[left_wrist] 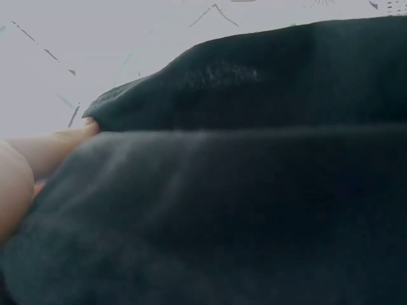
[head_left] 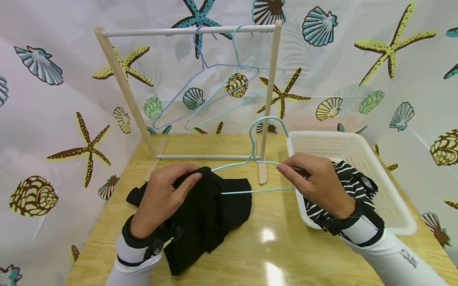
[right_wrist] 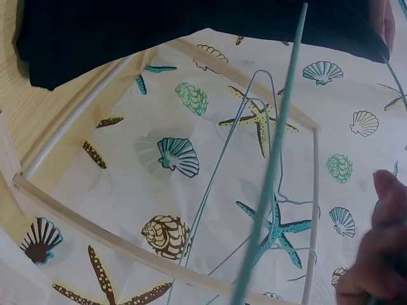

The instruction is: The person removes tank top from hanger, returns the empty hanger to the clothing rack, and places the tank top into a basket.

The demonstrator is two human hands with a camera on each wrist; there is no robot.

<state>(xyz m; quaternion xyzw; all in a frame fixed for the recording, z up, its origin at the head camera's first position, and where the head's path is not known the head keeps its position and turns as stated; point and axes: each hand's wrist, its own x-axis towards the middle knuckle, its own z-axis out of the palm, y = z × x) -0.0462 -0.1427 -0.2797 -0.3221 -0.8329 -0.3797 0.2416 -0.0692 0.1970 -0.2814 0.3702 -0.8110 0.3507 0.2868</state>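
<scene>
A light blue hanger (head_left: 252, 143) is held up over the table in the head view, its hook pointing upward. My right hand (head_left: 318, 182) pinches its right shoulder. The left end of the hanger disappears into a piece of black clothing (head_left: 200, 214), whose upper edge my left hand (head_left: 168, 194) pinches between thumb and fingers. Lower folds of the black clothing hang down to the table. Dark cloth (left_wrist: 222, 210) fills most of the left wrist view. Across the right wrist view runs the hanger's bar (right_wrist: 273, 165), with the fingers (right_wrist: 381, 241) at the right edge.
Behind my hands stands a rack (head_left: 189, 30) with wooden posts and white rods. A purple hanger (head_left: 179, 93) and a mint hanger (head_left: 211, 97) hang from it. At the right, a white basket (head_left: 390, 186) holds striped black-and-white clothing (head_left: 352, 178). A patterned curtain surrounds the wooden table (head_left: 272, 254).
</scene>
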